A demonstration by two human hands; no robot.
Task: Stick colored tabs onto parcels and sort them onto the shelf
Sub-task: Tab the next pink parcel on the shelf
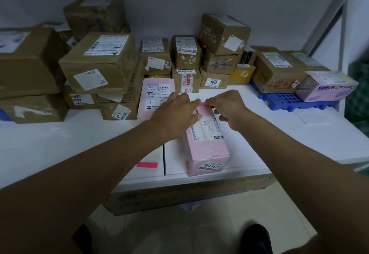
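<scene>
A pink parcel (207,147) with a white shipping label lies lengthwise on the white table (60,143), its near end at the front edge. Over its far end both hands meet on a pink tab (202,104). My left hand (175,111) pinches the tab's left end between thumb and forefinger. My right hand (229,109) pinches its right end. The tab hangs just above the parcel's top. A sheet with another pink tab (147,165) lies on the table to the left of the parcel.
Brown cardboard parcels (99,61) are stacked along the back wall. A second pink parcel (153,97) leans behind my left hand. A blue plastic pallet (295,99) at right carries boxes, including a "Contact lenses" box (327,87). A metal shelf post (331,13) rises at right.
</scene>
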